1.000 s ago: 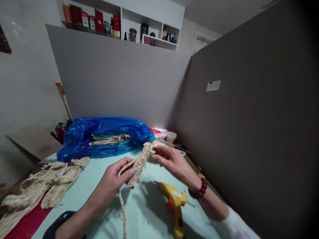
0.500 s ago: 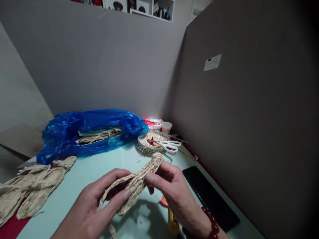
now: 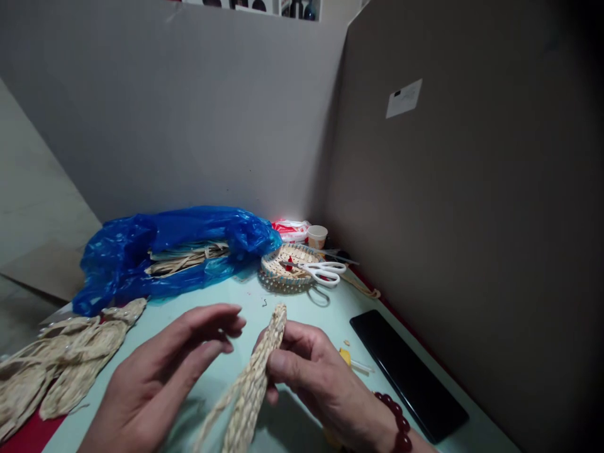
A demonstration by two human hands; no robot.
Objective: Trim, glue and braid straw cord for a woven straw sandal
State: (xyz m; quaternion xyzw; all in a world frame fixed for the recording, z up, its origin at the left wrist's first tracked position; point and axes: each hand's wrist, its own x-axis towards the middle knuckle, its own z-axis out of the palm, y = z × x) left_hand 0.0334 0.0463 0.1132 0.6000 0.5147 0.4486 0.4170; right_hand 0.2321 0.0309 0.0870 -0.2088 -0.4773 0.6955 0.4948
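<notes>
Presently, right hand [image 3: 316,371] pinches the braided straw piece [image 3: 255,384], near centre; left hand [image 3: 160,371] spread, empty, just left. Step (judged): one-handed holding; next move would call for left-hand support.

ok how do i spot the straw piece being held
Start at the pale green tabletop and go to its near middle. There the right hand pinches the braided straw piece, with the left hand open beside it. Unlike the straw pieces lying at far left, this one is held up.
</notes>
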